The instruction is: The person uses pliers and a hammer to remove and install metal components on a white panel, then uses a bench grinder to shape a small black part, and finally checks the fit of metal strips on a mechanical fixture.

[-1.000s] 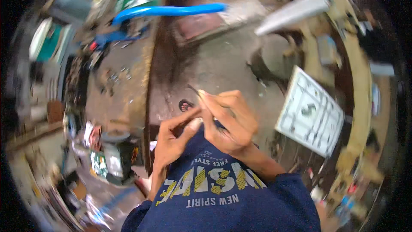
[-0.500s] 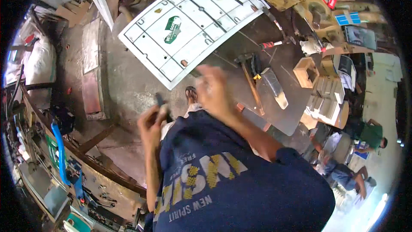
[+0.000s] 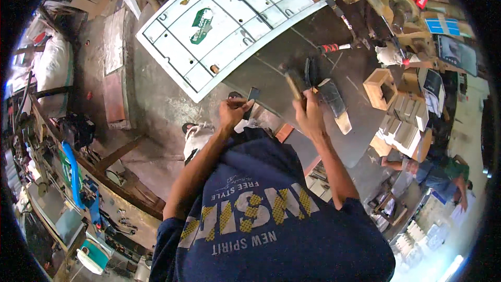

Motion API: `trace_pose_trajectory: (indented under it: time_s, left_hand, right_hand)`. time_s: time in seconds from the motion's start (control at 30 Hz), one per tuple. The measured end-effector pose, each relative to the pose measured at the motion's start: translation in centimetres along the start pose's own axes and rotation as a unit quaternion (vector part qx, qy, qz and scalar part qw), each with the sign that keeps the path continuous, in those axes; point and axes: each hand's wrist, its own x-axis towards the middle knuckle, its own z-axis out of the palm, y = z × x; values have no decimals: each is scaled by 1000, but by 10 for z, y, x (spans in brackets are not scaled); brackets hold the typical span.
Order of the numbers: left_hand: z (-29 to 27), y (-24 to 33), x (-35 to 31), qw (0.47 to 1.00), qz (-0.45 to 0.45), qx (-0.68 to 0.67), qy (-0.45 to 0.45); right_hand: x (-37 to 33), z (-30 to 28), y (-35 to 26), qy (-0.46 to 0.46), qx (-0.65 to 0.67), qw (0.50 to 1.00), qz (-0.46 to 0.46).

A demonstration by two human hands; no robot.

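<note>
My left hand [image 3: 233, 110] pinches a small dark, flat rectangular piece [image 3: 253, 95] over the near edge of the dark table. My right hand [image 3: 310, 114] is closed around the wooden handle of a hammer [image 3: 293, 84], whose head points away from me and is blurred. Just right of the hammer lie a black curved object [image 3: 311, 72] and a flat dark tool with a pale wooden end [image 3: 334, 103]. Beyond both hands is a large white panel [image 3: 180, 84] marked with a black grid, with a green sticker [image 3: 201, 25] on it.
A red-handled tool [image 3: 334, 48] and another hammer [image 3: 342, 18] lie farther back on the table. Wooden box frames [image 3: 380, 90] and stacked pale blocks [image 3: 404, 120] stand at the right. A cluttered workbench [image 3: 125, 214] runs along the left. Another person [image 3: 441, 175] works at far right.
My right hand has come down to the right and taken hold of the hammer, which lay on the table. My left hand has moved right and forward with the dark piece.
</note>
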Motion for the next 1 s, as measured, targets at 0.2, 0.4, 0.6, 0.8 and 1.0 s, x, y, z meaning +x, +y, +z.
trace_pose_trajectory:
  time_s: [0.2, 0.4, 0.6, 0.8, 1.0]
  left_hand:
    - [-4, 7, 2, 999, -28, 38, 2]
    - [-7, 6, -1, 998, -40, 10, -49]
    - [-6, -2, 3, 996, 22, -68, -47]
    - [-5, 10, -2, 997, 50, -19, -51]
    - [-2, 27, -7, 997, 13, 59, -50]
  right_hand:
    - [-20, 45, 22, -72, -42, 983, -162]
    - [-26, 46, -9, -56, -31, 992, -110]
    - [-25, 64, 12, -21, -28, 994, -105]
    - [-31, 79, 59, -79, -43, 980, -179]
    - [-22, 118, 102, 94, -97, 951, -279]
